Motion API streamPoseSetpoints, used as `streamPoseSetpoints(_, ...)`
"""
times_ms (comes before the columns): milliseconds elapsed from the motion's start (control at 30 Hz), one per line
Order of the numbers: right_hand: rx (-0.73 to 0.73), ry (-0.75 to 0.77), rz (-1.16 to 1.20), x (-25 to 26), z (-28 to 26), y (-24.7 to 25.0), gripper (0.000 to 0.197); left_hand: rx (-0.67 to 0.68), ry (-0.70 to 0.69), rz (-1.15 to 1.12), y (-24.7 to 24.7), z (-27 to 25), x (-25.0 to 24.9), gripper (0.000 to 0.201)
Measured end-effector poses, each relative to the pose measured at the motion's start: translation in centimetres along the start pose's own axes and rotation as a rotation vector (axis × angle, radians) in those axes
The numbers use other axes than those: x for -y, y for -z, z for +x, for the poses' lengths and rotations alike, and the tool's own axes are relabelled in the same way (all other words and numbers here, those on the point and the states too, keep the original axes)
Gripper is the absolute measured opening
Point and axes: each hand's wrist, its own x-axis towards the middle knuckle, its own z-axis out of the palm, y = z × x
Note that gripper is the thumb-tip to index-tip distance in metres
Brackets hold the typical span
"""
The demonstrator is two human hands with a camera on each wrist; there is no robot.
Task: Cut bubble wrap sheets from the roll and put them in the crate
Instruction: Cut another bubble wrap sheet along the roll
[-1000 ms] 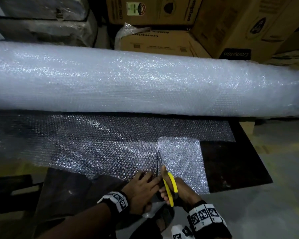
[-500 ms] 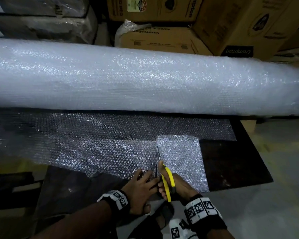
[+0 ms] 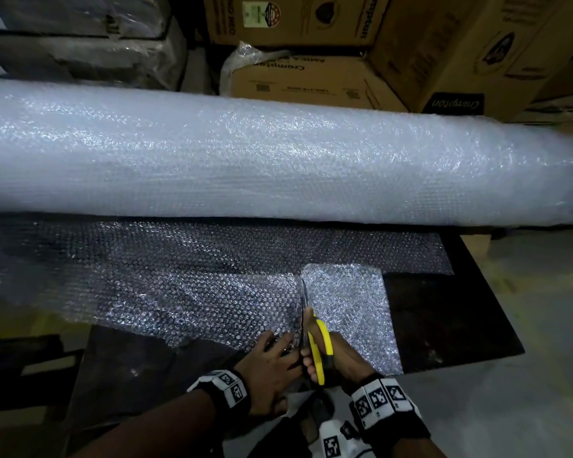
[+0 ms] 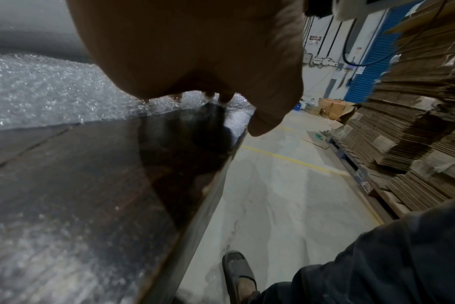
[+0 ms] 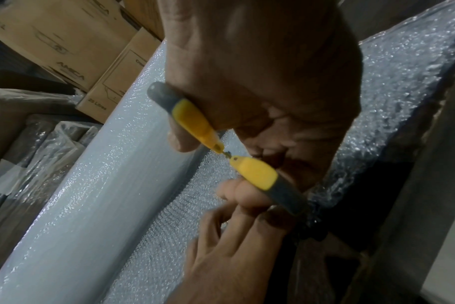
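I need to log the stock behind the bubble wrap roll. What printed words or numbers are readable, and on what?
"Crompton", upside down: black panel on right carton.
"Crompton", upside down: middle carton.
"AMICA": carton in right wrist view.
"25 Litres": neighbouring carton.
Barcode labels, wall signs: too small.

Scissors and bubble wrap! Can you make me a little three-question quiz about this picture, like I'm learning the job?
1. True or false: the right hand grips the yellow scissors.
2. What does the left hand press on? A) a cardboard box B) the bubble wrap sheet C) the big roll
3. Fill in: the scissor blades point toward the ____.

Key: 1 true; 2 B; 3 roll.
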Motion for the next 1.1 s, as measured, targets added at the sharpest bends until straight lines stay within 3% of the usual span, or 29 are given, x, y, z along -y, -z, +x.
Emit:
streamPoseSetpoints(300,-0.055,0.031,-0.042,0.4,0.4,-0.3,0.079,-0.060,0.010,0.006,0.0,0.3,-0.1,0.075)
streamPoseSetpoints(567,0.032,-0.017,-0.017,1.3,0.3,0.1,0.088,-0.012,-0.006,-0.029,-0.7,0.4,0.3,0.075)
streamPoseSetpoints(933,-0.023,0.010,-0.034,1.9,0.6,-0.4,0.079,0.006,0.012,-0.044,-1.0,0.8,0.3,0.090)
streamPoseSetpoints(1100,0.054,0.001,0.037,2.4,0.4,-0.1,0.084,0.049,0.001,-0.087,-1.2,0.7,0.4,0.084)
